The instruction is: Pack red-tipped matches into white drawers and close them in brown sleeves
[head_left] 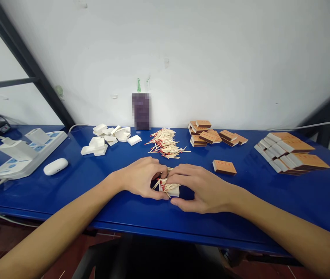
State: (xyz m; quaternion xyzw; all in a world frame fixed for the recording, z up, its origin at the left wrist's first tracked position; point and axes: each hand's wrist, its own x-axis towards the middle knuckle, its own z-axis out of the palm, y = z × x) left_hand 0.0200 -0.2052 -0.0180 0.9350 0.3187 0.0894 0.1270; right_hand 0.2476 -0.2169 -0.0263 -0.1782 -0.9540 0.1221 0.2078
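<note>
A small white matchbox tray (176, 191) lies on the blue table between my two hands. Red-headed matches (165, 185) fill it, some tilted and sticking out over its left end. My left hand (143, 178) curls round the tray's left side, thumb along the near edge and fingers at the far edge. From the right, my right hand (202, 188) bends its fingers over the matches and the far edge, its thumb low at the near side. Part of the tray is hidden under the fingers. Beyond the hands lies a loose heap of matches (166, 145).
White empty trays (121, 133) are piled at the back left. Orange matchbox sleeves (202, 133) lie heaped at the back, with one matchbox (224, 167) nearer. Stacked matchboxes (289, 151) stand right. A power strip (22, 162) and white earphone case (55, 166) are left.
</note>
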